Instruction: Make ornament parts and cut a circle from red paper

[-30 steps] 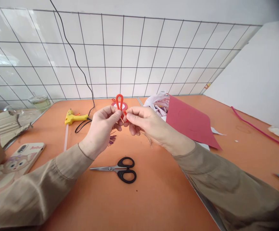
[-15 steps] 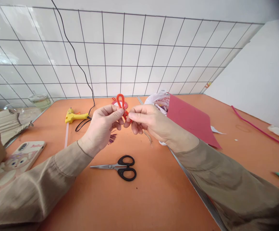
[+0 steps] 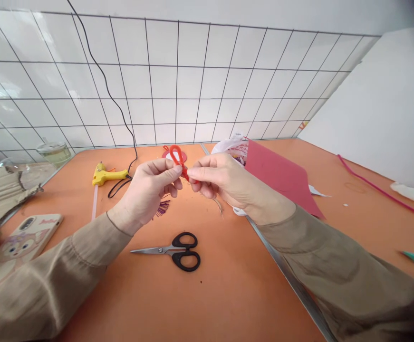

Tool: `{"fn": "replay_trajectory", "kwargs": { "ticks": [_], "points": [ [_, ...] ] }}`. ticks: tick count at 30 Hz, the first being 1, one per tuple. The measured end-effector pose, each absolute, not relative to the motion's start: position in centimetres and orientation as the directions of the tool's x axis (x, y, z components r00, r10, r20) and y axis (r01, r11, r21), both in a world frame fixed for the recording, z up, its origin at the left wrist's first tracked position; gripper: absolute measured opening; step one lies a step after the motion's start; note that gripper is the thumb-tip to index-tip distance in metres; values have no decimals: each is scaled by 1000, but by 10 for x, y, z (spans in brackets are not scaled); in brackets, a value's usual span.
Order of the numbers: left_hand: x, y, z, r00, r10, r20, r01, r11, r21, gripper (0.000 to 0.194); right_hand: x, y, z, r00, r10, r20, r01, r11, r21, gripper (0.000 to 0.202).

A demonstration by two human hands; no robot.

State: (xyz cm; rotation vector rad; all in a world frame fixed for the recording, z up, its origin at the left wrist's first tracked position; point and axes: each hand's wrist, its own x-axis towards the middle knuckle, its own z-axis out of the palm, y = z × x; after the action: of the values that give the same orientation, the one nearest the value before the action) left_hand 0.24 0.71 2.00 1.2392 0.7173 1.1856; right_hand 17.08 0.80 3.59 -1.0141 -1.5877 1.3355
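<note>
A red pipe cleaner [image 3: 177,155], bent into a loop with its lower part twisted, is held up above the orange table [image 3: 149,299]. My left hand [image 3: 153,186] pinches it just under the loop between thumb and fingers. Close beside, my right hand [image 3: 221,179] grips the lower twisted end, its thumb on top; the very tip is hidden by the fingers. Behind the loop lies a round red and white piece [image 3: 167,153], partly covered. Nearer to me, black-handled scissors [image 3: 171,250] rest with blades pointing left.
A yellow glue gun [image 3: 107,175] with a black cord lies left, near a phone [image 3: 28,237] and cardboard [image 3: 3,190]. Red sheet material [image 3: 278,175] and a plastic bag [image 3: 224,145] lie right. Dark fringe [image 3: 162,208] sits below my left hand. A lidded cup [image 3: 54,153] stands far left.
The red loop has tipped slightly left and sits a little lower, while my fingers stay pinched on it. The whole view has shifted slightly.
</note>
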Motion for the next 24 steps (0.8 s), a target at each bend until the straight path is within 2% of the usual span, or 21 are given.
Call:
{"fn": "replay_trajectory", "kwargs": {
  "ticks": [8, 17, 24],
  "points": [
    [1, 9, 20, 313, 942, 125, -255, -44, 966, 23, 173, 10, 35, -339, 939, 59, 100, 98, -990, 25],
    [2, 8, 18, 301, 936, 181, -132, -147, 980, 24, 173, 8, 36, -362, 931, 41, 116, 88, -989, 26],
    [4, 8, 16, 231, 958, 171, -234, -116, 965, 26, 172, 11, 31, -378, 920, 105, 64, 140, -988, 30]
  ]
}}
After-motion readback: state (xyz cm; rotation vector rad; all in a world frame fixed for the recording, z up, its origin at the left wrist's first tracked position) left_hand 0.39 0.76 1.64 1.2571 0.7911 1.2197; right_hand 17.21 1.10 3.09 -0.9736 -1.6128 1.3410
